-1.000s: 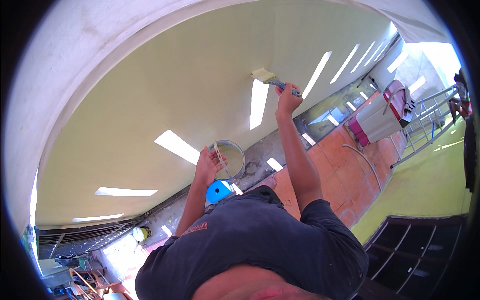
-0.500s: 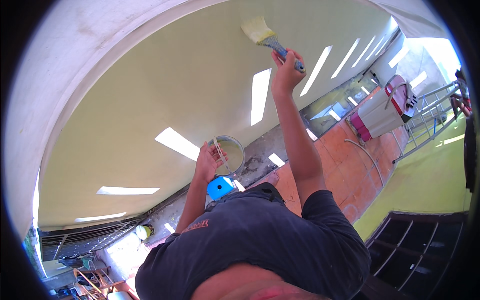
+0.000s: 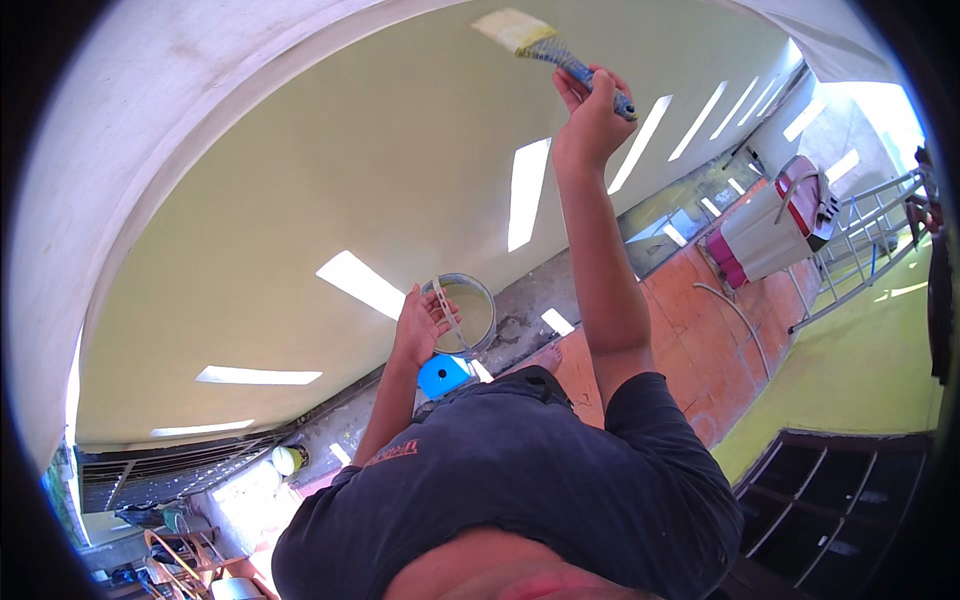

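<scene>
My right hand [image 3: 593, 125] is raised to the upper part of the view, closed around the blue, paint-spotted handle of a wide paintbrush [image 3: 540, 45]. Its pale bristles, coated with yellowish paint, point up and left against the pale green-yellow wall [image 3: 260, 240]. Lower down, my left hand [image 3: 422, 325] is at a round bucket [image 3: 492, 315], palm turned up, with curled fingers hooked at the bucket's light strip handle [image 3: 446, 308]. Paint of a similar dull yellow-green shows inside the bucket.
A blue box-like thing with a dark hole [image 3: 443, 376] sits just below the bucket. To the right are a white and pink appliance-like tub [image 3: 765, 235], a metal ladder [image 3: 865, 250] and a curved hose [image 3: 738, 318] on orange tiles. Wooden chairs [image 3: 185, 560] stand lower left.
My right hand and the paintbrush have shifted up and slightly right, with the bristles tilting flatter. My left hand and the bucket appear slightly further right in the view.
</scene>
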The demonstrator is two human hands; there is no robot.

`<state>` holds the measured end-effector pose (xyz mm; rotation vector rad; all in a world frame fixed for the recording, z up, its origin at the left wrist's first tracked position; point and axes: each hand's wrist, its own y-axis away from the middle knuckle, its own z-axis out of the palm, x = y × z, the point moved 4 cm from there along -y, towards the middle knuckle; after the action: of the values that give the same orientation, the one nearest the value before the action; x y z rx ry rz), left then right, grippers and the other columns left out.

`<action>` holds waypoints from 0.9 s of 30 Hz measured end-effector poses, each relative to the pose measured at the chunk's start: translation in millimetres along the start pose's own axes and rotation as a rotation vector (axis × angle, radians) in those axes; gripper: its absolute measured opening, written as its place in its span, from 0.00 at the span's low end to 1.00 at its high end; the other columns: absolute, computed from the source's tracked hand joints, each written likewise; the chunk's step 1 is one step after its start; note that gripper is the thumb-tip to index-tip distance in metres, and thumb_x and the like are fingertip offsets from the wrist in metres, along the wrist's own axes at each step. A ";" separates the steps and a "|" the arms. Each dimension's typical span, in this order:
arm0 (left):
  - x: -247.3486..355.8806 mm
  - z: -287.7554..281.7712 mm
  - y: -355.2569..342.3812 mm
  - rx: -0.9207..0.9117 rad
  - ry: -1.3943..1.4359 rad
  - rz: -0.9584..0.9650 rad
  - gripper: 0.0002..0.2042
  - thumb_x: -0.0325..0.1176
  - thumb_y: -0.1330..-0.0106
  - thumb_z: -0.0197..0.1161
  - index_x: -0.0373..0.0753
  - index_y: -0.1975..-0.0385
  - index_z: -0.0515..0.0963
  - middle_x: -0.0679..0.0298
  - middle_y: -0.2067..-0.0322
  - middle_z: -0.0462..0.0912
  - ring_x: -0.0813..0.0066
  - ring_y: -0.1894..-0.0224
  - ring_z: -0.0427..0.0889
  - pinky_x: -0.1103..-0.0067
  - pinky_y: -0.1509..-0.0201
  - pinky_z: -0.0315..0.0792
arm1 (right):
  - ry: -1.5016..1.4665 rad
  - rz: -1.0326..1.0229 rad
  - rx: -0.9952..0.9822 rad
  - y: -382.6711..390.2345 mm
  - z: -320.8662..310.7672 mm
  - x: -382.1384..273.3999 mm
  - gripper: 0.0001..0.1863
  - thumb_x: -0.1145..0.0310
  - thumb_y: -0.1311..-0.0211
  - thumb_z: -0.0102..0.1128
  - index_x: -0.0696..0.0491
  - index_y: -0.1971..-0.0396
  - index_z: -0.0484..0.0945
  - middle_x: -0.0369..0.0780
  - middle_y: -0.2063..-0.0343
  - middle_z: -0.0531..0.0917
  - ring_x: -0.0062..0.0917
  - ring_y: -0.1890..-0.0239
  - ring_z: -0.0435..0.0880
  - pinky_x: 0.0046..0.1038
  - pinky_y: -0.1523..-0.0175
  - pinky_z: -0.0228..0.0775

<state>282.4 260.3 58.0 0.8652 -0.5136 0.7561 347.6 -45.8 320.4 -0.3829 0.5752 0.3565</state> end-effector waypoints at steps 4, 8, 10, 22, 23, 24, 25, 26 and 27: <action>-0.8 -2.1 0.8 -0.017 -0.006 0.021 0.29 0.54 0.26 0.40 0.30 0.49 0.70 0.56 0.63 0.75 0.60 0.56 0.77 0.59 0.45 0.73 | -0.088 -0.170 -0.127 0.1 46.0 -24.8 0.10 0.74 0.36 0.50 0.67 0.62 0.69 0.51 0.66 0.78 0.35 0.68 0.86 0.32 0.53 0.85; -2.4 -4.9 -2.8 0.002 -0.012 0.008 0.29 0.55 0.26 0.39 0.30 0.49 0.70 0.56 0.64 0.75 0.60 0.56 0.77 0.59 0.45 0.73 | 0.002 -0.068 -0.054 24.2 7.9 22.9 0.09 0.76 0.37 0.52 0.68 0.63 0.71 0.49 0.66 0.78 0.34 0.67 0.86 0.34 0.53 0.85; -1.8 -7.1 -2.8 0.013 -0.020 0.005 0.29 0.55 0.26 0.38 0.30 0.49 0.70 0.56 0.63 0.75 0.60 0.56 0.77 0.60 0.45 0.74 | 0.042 -0.031 0.000 45.0 -36.5 51.5 0.08 0.76 0.37 0.52 0.68 0.64 0.72 0.48 0.66 0.79 0.33 0.66 0.85 0.34 0.54 0.85; -0.1 -3.8 2.0 0.005 -0.011 0.000 0.29 0.54 0.25 0.38 0.29 0.48 0.69 0.55 0.62 0.73 0.60 0.54 0.76 0.60 0.44 0.73 | 0.056 0.177 0.095 39.9 -45.2 57.5 0.09 0.75 0.37 0.52 0.65 0.62 0.72 0.47 0.67 0.78 0.32 0.68 0.83 0.32 0.55 0.84; -0.6 -3.8 2.4 0.017 -0.005 -0.010 0.29 0.54 0.25 0.38 0.29 0.48 0.69 0.55 0.62 0.73 0.60 0.54 0.75 0.60 0.44 0.73 | 0.032 0.161 0.080 32.1 -25.6 42.8 0.09 0.74 0.37 0.51 0.65 0.62 0.71 0.47 0.66 0.77 0.33 0.68 0.83 0.33 0.53 0.84; -0.3 -3.0 2.9 0.005 -0.007 -0.002 0.29 0.54 0.25 0.38 0.29 0.48 0.69 0.55 0.61 0.73 0.60 0.54 0.75 0.60 0.44 0.73 | -0.019 0.090 -0.009 25.6 -4.6 26.5 0.10 0.74 0.36 0.50 0.65 0.61 0.70 0.47 0.65 0.77 0.33 0.67 0.83 0.34 0.52 0.84; -0.2 -3.0 2.7 0.008 -0.008 -0.005 0.29 0.54 0.25 0.38 0.29 0.48 0.69 0.55 0.61 0.73 0.60 0.54 0.75 0.60 0.44 0.73 | -0.046 0.095 0.025 22.3 8.8 15.7 0.10 0.74 0.36 0.50 0.66 0.61 0.69 0.48 0.64 0.76 0.33 0.66 0.83 0.34 0.51 0.83; -0.8 -3.0 2.5 0.012 -0.006 -0.008 0.29 0.54 0.25 0.38 0.29 0.48 0.69 0.55 0.61 0.73 0.60 0.54 0.75 0.60 0.44 0.73 | -0.089 0.064 0.006 20.4 20.6 6.2 0.10 0.73 0.36 0.49 0.66 0.61 0.69 0.48 0.64 0.76 0.34 0.65 0.83 0.34 0.50 0.83; -1.2 -3.2 2.6 0.006 -0.005 -0.005 0.29 0.54 0.25 0.38 0.29 0.48 0.69 0.55 0.61 0.73 0.60 0.54 0.75 0.60 0.44 0.73 | -0.136 0.016 -0.037 20.1 29.8 -0.2 0.10 0.73 0.36 0.49 0.66 0.61 0.69 0.49 0.63 0.75 0.34 0.65 0.83 0.34 0.50 0.83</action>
<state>280.0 263.5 56.7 0.8735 -0.5137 0.7512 352.4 -15.1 338.6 -0.3866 0.4399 0.4060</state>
